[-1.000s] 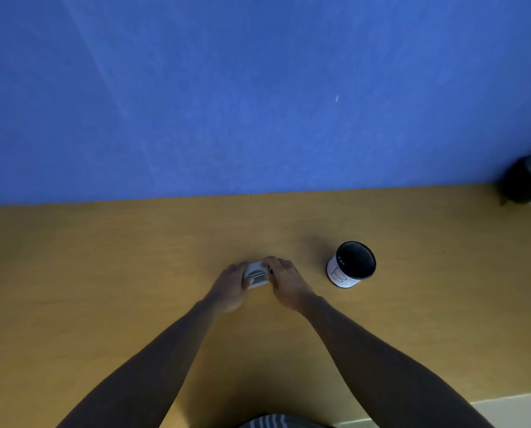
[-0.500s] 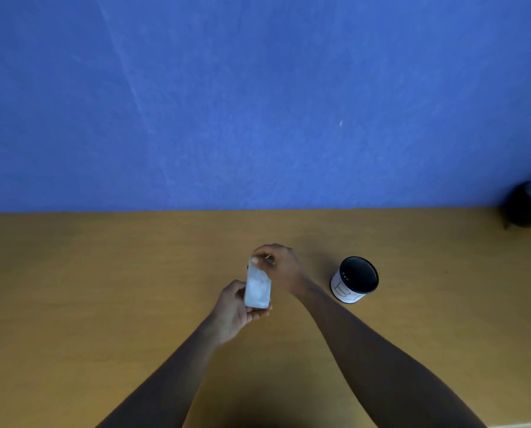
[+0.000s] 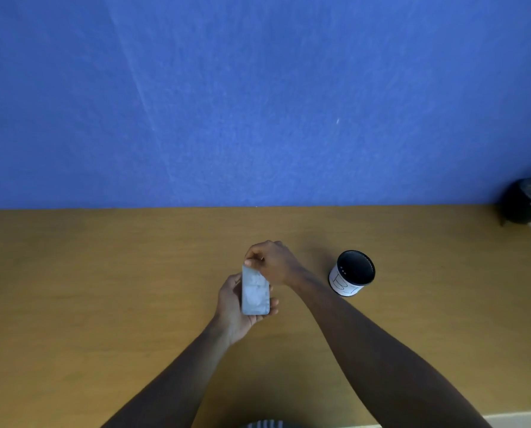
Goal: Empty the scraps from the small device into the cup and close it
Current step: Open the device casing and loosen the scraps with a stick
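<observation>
The small device [image 3: 254, 291] is a flat, pale grey rounded block, held up above the table with its long side pointing away from me. My left hand [image 3: 231, 307] cups it from below and from the left. My right hand [image 3: 271, 262] pinches its far top end with thumb and fingers. The cup [image 3: 352, 274] is a short white cylinder with a dark inside; it stands upright on the table to the right of my right hand, apart from both hands. Whether the device is open cannot be made out.
The wooden table [image 3: 103, 288] runs up to a blue wall [image 3: 258, 103]. A dark pot with a plant [image 3: 528, 202] sits at the far right corner. The table's front edge [image 3: 520, 417] shows at the lower right.
A second ago both hands held the device low on the table. They have lifted it and turned it lengthwise; my left hand now supports it and my right hand grips its far end.
</observation>
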Demonstrator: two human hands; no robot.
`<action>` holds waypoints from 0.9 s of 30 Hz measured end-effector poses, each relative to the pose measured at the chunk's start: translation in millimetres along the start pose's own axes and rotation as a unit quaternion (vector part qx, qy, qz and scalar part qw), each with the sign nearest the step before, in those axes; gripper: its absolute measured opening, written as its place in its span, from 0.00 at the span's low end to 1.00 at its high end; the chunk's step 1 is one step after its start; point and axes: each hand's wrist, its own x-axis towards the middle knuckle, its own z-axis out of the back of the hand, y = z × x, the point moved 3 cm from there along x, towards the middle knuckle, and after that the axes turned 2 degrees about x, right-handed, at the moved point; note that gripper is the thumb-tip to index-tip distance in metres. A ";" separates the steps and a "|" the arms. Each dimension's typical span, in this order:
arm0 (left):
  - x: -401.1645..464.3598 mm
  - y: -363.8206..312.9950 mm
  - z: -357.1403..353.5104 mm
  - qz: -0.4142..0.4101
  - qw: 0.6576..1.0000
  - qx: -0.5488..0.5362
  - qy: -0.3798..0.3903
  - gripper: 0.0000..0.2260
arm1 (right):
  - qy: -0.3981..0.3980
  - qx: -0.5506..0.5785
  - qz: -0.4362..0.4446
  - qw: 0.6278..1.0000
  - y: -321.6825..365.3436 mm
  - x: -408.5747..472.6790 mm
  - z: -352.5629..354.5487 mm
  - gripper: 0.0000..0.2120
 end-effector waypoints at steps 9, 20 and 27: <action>-0.5 6.5 -12.3 -0.028 0.998 -0.013 -0.057 0.22 | -0.018 -0.052 0.041 0.998 13.5 -3.6 -5.7 0.04; -2.6 5.9 -14.3 -0.053 0.999 -0.008 -0.009 0.24 | -0.078 -0.061 0.067 0.993 12.0 -15.5 -16.8 0.06; -1.7 5.1 -15.5 -0.064 0.998 0.012 -0.008 0.22 | -0.110 -0.076 0.081 0.988 13.7 -20.9 -17.6 0.06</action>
